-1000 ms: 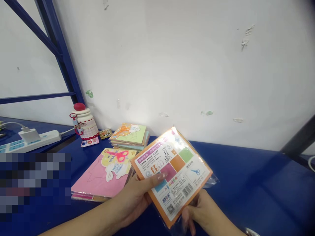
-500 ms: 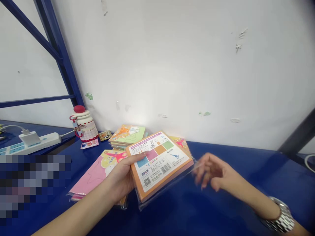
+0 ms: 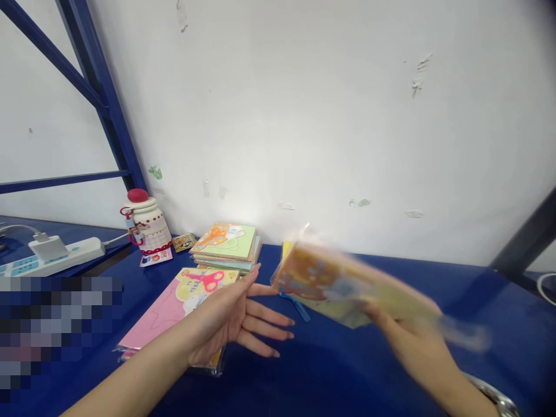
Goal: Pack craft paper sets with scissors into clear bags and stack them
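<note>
My left hand (image 3: pixel 243 321) is spread open, palm turned to the right, holding nothing. Partly behind its wrist lies a stack of plastic-wrapped pink craft paper packs (image 3: pixel 158 315), with pink scissors (image 3: pixel 208 281) showing on the top one. To the right, my right hand (image 3: pixel 410 333) grips another wrapped craft paper pack (image 3: pixel 339 284) by its near side, tilted above the table. That pack is smeared by motion, with orange and pale green on its face. Below its left end lies a slim blue thing (image 3: pixel 299 307) whose kind I cannot make out.
A second stack of craft paper packs (image 3: pixel 230 243) sits by the wall. Left of it are a white bottle with a red top (image 3: pixel 150 226), a small gold packet (image 3: pixel 184 241) and a pink card (image 3: pixel 155 256). A power strip (image 3: pixel 82 252) lies far left. A blue frame post (image 3: pixel 115 116) rises behind.
My left hand has let go of the pack and opened. My right hand has taken hold of it, and the pack has turned over and moved right. The slim blue thing has come into view.
</note>
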`<state>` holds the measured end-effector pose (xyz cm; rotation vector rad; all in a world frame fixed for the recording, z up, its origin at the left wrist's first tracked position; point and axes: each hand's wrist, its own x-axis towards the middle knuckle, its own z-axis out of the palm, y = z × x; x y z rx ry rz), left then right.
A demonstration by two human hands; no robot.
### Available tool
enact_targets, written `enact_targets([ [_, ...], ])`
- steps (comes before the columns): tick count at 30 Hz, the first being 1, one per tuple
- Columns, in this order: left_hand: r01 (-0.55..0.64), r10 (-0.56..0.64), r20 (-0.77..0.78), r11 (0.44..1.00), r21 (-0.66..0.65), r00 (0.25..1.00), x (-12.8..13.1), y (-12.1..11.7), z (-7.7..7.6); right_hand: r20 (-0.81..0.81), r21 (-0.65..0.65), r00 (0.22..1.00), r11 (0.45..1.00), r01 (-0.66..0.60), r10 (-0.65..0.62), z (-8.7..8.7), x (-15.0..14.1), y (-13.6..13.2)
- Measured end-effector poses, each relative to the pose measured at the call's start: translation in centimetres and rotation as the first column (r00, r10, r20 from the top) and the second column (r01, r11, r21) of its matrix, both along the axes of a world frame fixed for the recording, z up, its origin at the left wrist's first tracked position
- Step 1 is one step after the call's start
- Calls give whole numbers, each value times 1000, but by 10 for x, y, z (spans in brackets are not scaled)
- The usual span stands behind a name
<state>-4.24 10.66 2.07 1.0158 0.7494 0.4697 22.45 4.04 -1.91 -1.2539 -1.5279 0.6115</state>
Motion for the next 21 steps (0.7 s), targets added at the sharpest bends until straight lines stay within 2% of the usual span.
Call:
enact_targets([
  [1, -66, 73, -59, 990, 123, 996, -1, 2, 0, -59, -6, 997, 999, 47, -47, 2, 4, 3],
  [2, -151, 184, -96, 950, 274, 978, -1, 3, -1, -109, -25, 992, 998, 55, -58, 3, 8, 7],
  [3, -234, 307, -102, 868, 438, 946, -1, 3, -4, -161, -61, 985, 997, 47, -57, 5, 12, 10],
  [4, -290, 409, -78, 757, 585, 909, 1, 1, -8, -206, -105, 978, 994, 16, -37, 6, 15, 13],
  [5, -322, 475, -38, 650, 688, 879, 3, -2, -11, -242, -146, 970, 989, -34, -3, 6, 17, 15],
  [6, -334, 495, 2, 583, 740, 869, 6, -5, -15, -266, -185, 963, 978, -99, 47, 6, 17, 17],
  [7, -310, 451, 15, 589, 746, 892, 9, -9, -18, -285, -220, 954, 961, -165, 99, 5, 16, 18],
  [10, -126, 173, -18, 781, 611, 985, 16, -19, -24, -287, -275, 917, 893, -355, 276, 1, 6, 16],
  [11, -67, 109, -39, 819, 570, 993, 18, -21, -25, -266, -286, 908, 873, -396, 324, 0, 1, 14],
  [12, -37, 88, -67, 831, 554, 994, 18, -22, -25, -242, -290, 903, 862, -416, 355, 0, -2, 13],
  [13, -44, 118, -94, 822, 567, 989, 18, -21, -26, -226, -285, 904, 862, -419, 364, 0, -5, 12],
  [16, -158, 278, -68, 711, 685, 958, 16, -18, -27, -247, -252, 919, 895, -368, 308, 2, -8, 11],
  [17, -178, 295, -44, 682, 709, 955, 15, -17, -27, -258, -245, 921, 903, -353, 290, 2, -8, 12],
  [18, -181, 288, -30, 676, 714, 957, 14, -16, -27, -264, -243, 923, 906, -345, 281, 1, -8, 13],
  [19, -165, 261, -32, 697, 697, 965, 14, -15, -26, -263, -247, 925, 908, -339, 274, 0, -8, 13],
  [21, -115, 180, -43, 774, 623, 983, 14, -14, -25, -245, -254, 936, 914, -315, 254, -5, -8, 15],
])
